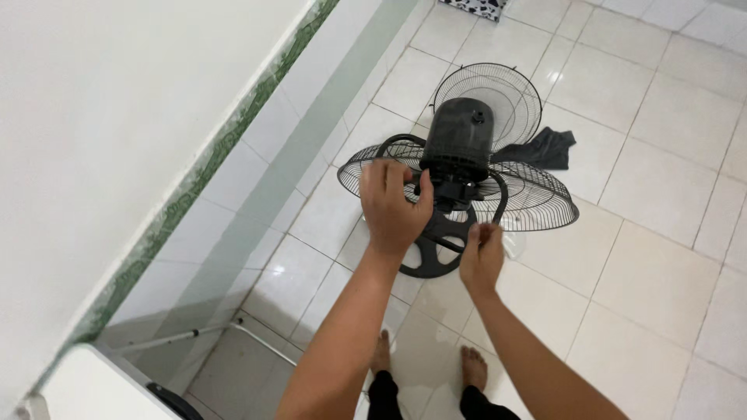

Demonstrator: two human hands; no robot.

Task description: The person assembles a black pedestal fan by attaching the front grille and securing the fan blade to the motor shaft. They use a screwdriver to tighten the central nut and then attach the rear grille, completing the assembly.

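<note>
Fan motor housing [461, 140] matt black plastic; wire grilles [537, 204] thin dark metal; round base [436, 247] black plastic. Dark cloth [545, 148] soft, crumpled. Floor tiles [654, 272] glossy pale ceramic.

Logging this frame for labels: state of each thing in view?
Fan motor housing: upright, blades off.
Wire grilles: detached, lying on floor.
Fan base: flat on tiles.
Dark cloth: crumpled on floor.
Left hand: gripping by the fan's neck.
Right hand: near the base; grip unclear.

Left hand [395, 204] gripping the fan [461, 148] by its motor, right hand [482, 255] at the clear blade, grille [537, 204] flat on floor tiles [661, 272].
</note>
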